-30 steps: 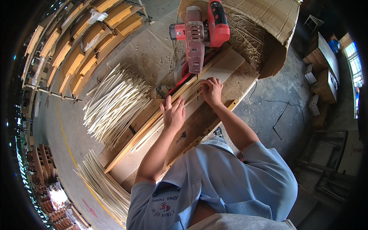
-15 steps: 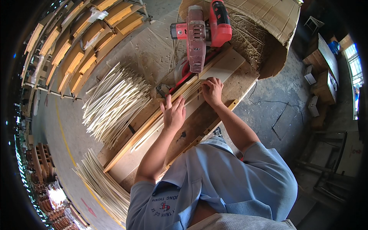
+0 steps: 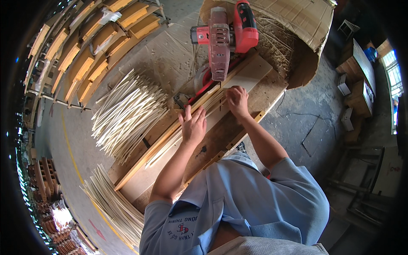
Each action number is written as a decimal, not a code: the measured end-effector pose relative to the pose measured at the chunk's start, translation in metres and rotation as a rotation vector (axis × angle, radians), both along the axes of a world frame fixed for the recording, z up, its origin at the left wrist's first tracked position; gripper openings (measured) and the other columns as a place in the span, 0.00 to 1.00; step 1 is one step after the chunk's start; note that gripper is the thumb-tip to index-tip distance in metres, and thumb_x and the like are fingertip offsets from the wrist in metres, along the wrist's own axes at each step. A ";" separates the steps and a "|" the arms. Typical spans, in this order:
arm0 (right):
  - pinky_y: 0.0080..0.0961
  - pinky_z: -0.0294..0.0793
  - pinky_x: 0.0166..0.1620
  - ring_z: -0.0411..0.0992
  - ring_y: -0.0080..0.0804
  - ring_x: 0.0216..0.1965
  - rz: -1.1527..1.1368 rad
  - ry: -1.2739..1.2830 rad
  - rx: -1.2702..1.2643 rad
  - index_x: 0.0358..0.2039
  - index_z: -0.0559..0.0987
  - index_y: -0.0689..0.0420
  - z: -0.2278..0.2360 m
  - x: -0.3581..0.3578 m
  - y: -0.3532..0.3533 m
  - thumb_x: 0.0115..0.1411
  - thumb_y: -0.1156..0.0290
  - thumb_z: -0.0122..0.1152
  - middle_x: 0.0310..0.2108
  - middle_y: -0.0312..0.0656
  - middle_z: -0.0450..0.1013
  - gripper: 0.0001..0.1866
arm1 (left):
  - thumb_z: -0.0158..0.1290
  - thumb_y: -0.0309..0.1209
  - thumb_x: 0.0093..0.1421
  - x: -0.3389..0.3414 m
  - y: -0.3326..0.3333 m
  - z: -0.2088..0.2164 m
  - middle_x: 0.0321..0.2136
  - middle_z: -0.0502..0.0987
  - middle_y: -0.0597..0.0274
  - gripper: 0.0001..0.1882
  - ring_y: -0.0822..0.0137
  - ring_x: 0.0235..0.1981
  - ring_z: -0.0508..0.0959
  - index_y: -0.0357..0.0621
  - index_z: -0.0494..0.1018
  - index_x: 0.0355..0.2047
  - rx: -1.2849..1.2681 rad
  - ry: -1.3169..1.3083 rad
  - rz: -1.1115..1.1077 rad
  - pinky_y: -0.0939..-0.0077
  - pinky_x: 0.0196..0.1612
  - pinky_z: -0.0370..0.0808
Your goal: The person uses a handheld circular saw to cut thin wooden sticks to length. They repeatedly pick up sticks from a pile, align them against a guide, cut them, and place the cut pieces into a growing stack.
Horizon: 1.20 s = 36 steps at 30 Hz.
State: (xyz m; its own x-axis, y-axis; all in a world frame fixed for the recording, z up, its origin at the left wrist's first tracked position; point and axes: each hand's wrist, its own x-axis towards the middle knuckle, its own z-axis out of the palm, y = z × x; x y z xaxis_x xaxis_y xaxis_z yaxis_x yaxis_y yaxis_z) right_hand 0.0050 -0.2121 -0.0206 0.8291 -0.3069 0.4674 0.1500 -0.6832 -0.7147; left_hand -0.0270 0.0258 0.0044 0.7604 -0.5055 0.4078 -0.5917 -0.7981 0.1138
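A small bundle of thin pale wooden sticks [image 3: 163,148] lies lengthwise on the board, against a long wooden fence [image 3: 146,159]. My left hand [image 3: 194,126] rests over the bundle, fingers stretched and somewhat apart, fingertips at the fence. Farther up the board, my right hand [image 3: 237,102] is closed, with fingers curled and pinched around a thin stick near the sticks' far ends. Its fingertips partly hide the grip. Just beyond the hands stands a red and black miter saw [image 3: 219,46], its guard close to my right fingertips.
A large heap of pale sticks [image 3: 127,114] lies left of the bench, with another pile [image 3: 112,208] nearer. Offcuts fill a cardboard box [image 3: 308,17] behind the saw. A rack of wooden parts [image 3: 87,66] stands far left. A cable [image 3: 312,114] trails over the floor at right.
My right hand has shifted very slightly right, and the sticks by its fingertips have moved a little. My left hand stays almost in place. The saw looks unchanged.
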 end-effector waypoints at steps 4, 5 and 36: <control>0.44 0.71 0.60 0.71 0.50 0.54 0.075 -0.046 0.043 0.43 0.85 0.56 -0.003 -0.005 -0.025 0.57 0.73 0.70 0.50 0.44 0.77 0.13 | 0.60 0.34 0.62 0.000 -0.003 0.001 0.63 0.77 0.72 0.20 0.43 0.65 0.66 0.48 0.81 0.55 -0.004 -0.004 -0.006 0.38 0.64 0.61; 0.44 0.71 0.60 0.71 0.50 0.54 0.100 -0.029 0.036 0.43 0.85 0.57 -0.001 -0.005 -0.029 0.57 0.73 0.70 0.50 0.45 0.77 0.13 | 0.60 0.34 0.62 0.000 -0.002 0.001 0.63 0.77 0.72 0.20 0.43 0.65 0.66 0.48 0.81 0.55 -0.004 -0.008 -0.003 0.38 0.64 0.61; 0.44 0.66 0.58 0.70 0.43 0.55 0.056 -0.002 -0.098 0.36 0.90 0.48 -0.001 0.003 -0.004 0.53 0.65 0.76 0.44 0.34 0.78 0.09 | 0.62 0.29 0.58 0.001 -0.006 -0.004 0.58 0.81 0.70 0.19 0.42 0.64 0.68 0.49 0.82 0.51 -0.046 -0.019 0.037 0.38 0.63 0.61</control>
State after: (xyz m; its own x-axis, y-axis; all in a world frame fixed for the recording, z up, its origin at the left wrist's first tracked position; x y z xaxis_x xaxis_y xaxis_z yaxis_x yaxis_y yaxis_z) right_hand 0.0076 -0.2157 -0.0214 0.8429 -0.2125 0.4943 0.1914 -0.7402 -0.6445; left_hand -0.0264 0.0200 0.0009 0.7700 -0.4578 0.4444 -0.5645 -0.8135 0.1401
